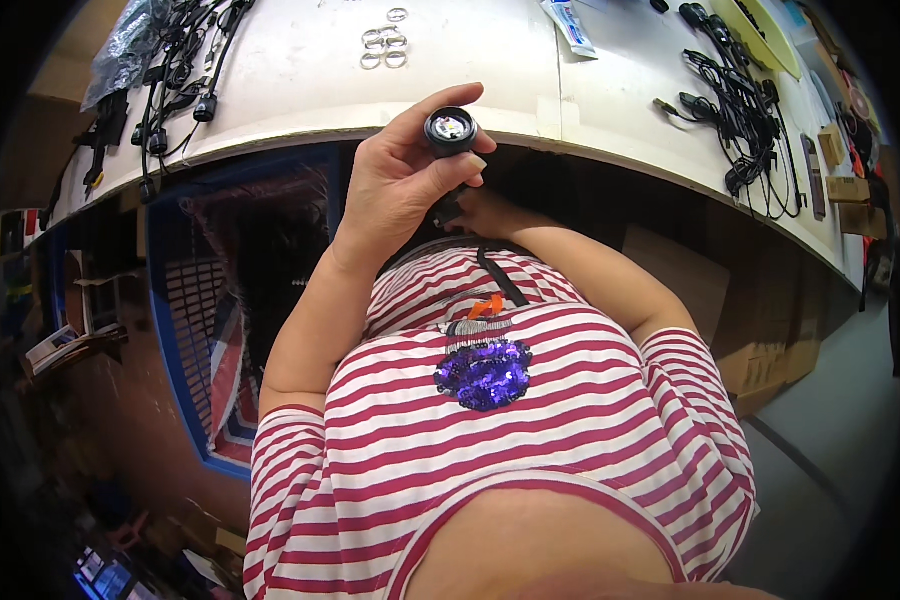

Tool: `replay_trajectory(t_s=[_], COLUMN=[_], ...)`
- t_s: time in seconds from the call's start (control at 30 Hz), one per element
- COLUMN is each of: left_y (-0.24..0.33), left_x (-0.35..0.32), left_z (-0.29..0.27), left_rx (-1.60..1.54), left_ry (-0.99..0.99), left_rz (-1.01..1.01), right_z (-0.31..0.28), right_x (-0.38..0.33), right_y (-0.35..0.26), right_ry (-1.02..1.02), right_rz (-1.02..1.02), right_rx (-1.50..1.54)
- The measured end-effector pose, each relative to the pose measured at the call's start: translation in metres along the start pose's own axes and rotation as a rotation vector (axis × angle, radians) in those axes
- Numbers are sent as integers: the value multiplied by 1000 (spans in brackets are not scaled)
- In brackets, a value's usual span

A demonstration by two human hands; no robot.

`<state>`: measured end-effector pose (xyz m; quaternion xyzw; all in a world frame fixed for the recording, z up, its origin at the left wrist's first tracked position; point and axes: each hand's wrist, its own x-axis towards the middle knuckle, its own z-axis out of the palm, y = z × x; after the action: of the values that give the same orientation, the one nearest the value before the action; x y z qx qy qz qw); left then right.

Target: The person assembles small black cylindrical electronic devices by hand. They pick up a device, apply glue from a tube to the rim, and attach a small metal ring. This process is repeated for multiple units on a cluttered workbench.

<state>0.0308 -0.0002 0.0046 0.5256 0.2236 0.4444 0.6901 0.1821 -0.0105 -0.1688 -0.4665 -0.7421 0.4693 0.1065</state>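
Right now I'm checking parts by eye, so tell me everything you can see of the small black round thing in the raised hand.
The small black cylinder is a short, dark, matte-looking barrel with a round rim, its open end turned toward the camera. Inside sits a pale, shiny face with a small light spot at its centre. The left hand holds it up at the white table's edge, thumb and fingers wrapped round its body. Its lower part is hidden by the fingers; the right hand sits just below, touching something dark there.

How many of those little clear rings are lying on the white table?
About 5 rings, clustered on the white table beyond the left hand: one apart at the top, the rest touching below. Overlaps may hide another.
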Motion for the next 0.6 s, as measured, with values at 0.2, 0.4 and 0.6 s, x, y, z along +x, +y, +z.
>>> replay_trajectory(t_s=[0.2,0.4,0.6], left_y=[8,8,0], left_x=[-2,-4,-10], left_z=[-9,-34,-36], left_rx=[42,126,116], left_ry=[33,109,90], left_rz=[43,72,24], right_z=[-7,-100,-115], right_x=[-8,-44,-36], right_y=[-19,-133,-163], right_ry=[98,159,717], right_rz=[-50,-245,-689], right_rx=[-89,64,-225])
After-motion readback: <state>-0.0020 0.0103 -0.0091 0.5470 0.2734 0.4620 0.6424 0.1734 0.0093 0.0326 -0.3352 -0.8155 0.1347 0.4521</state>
